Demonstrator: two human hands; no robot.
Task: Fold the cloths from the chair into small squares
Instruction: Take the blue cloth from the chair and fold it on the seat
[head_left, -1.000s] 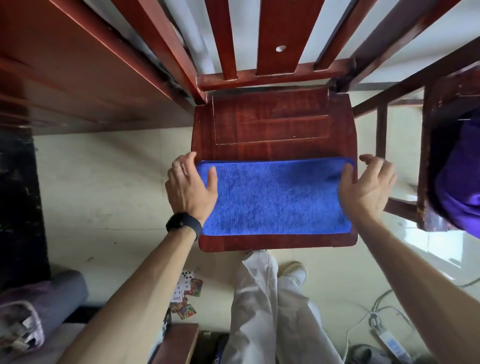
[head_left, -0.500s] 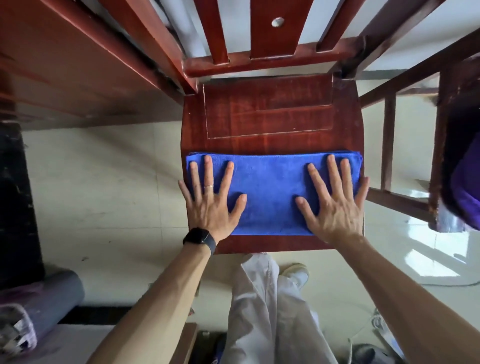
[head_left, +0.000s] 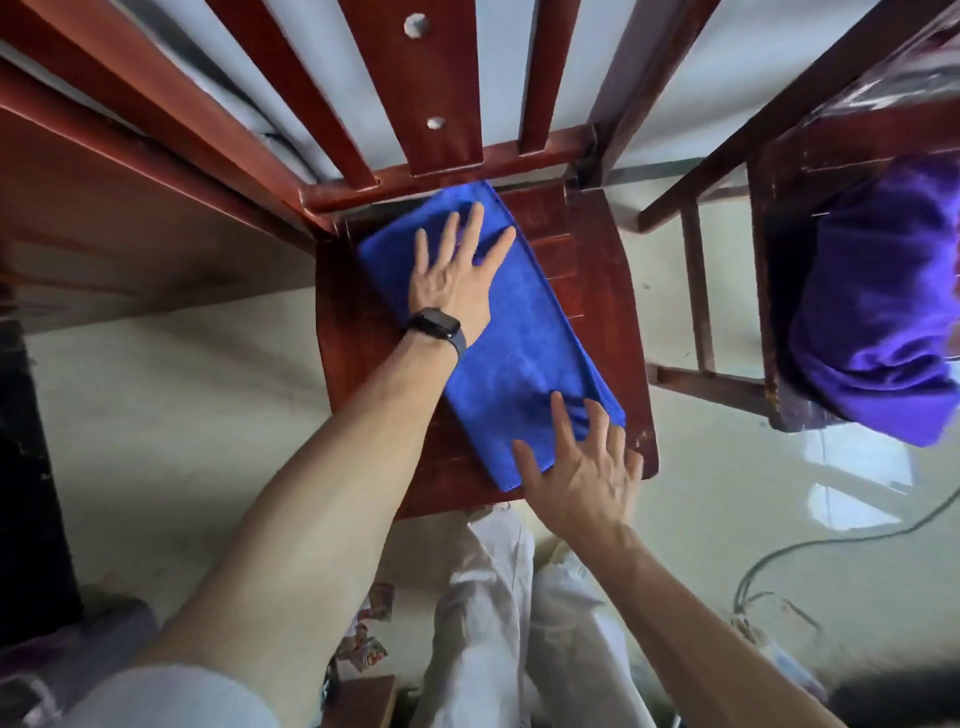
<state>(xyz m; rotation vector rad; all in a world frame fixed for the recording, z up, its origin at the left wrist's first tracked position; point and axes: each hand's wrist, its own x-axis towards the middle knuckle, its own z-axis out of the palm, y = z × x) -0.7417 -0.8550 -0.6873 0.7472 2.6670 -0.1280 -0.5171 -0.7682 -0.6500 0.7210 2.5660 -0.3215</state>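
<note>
Left hand (head_left: 451, 278) and right hand (head_left: 584, 480) press blue cloth (head_left: 522, 358) on chair seat (head_left: 602, 280).

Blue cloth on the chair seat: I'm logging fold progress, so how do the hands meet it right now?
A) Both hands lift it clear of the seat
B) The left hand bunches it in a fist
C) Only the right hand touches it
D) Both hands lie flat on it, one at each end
D: the left hand lies flat, fingers spread, on the blue cloth's far end, and the right hand on its near end, on the chair seat.
</note>
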